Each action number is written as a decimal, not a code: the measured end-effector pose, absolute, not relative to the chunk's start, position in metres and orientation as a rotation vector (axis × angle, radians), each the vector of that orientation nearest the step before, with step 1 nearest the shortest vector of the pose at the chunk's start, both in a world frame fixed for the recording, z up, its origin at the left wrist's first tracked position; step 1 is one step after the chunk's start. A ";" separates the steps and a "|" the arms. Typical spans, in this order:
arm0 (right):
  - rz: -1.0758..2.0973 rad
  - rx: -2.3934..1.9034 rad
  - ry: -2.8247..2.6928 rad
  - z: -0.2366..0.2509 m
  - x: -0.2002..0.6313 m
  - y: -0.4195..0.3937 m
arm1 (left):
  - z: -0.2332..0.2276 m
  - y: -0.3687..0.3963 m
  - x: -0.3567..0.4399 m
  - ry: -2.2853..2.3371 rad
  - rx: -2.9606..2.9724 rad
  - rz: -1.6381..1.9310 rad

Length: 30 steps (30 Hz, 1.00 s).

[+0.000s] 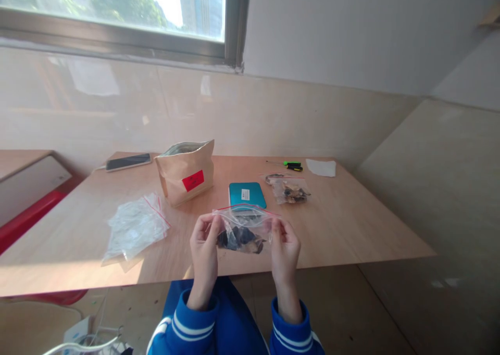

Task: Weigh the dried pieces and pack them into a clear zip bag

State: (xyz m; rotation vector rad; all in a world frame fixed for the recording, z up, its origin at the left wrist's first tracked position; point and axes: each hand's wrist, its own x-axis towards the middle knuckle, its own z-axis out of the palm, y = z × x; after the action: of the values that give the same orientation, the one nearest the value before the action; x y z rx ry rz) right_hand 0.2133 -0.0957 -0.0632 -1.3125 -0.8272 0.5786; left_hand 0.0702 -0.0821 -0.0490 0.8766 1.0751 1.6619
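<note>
Between my two hands hangs a clear zip bag [242, 236] with a red line along its top edge and dark, dried-looking pieces inside. My left hand [205, 240] pinches its upper left corner. The upper right corner is gripped by my right hand [285, 243]. The bag's mouth bows apart in the middle, over the near table edge. Just behind it lies a flat teal scale-like device [247, 194] with a white label, its near side partly hidden by the bag.
A brown pouch [185, 173] with a red label stands open behind left. Clear zip bags [135, 227] lie at left, a phone [128, 162] at back left. At right are filled zip bags [291, 191], screwdrivers [292, 165] and white paper [321, 168].
</note>
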 end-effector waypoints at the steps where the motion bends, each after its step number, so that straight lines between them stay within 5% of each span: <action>1: 0.576 -1.314 -0.846 -0.063 0.215 -0.098 | -0.048 -0.082 0.069 1.123 0.876 1.676; 30: 0.427 -1.247 -1.056 -0.045 0.226 -0.114 | -0.029 -0.085 0.044 1.087 1.011 1.591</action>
State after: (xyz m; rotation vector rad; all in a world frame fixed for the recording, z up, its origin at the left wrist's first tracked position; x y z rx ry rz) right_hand 0.2257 -0.1142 -0.0455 -1.2472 -1.0563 0.4267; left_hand 0.0442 -0.0852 -0.0287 1.0107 1.0871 1.5913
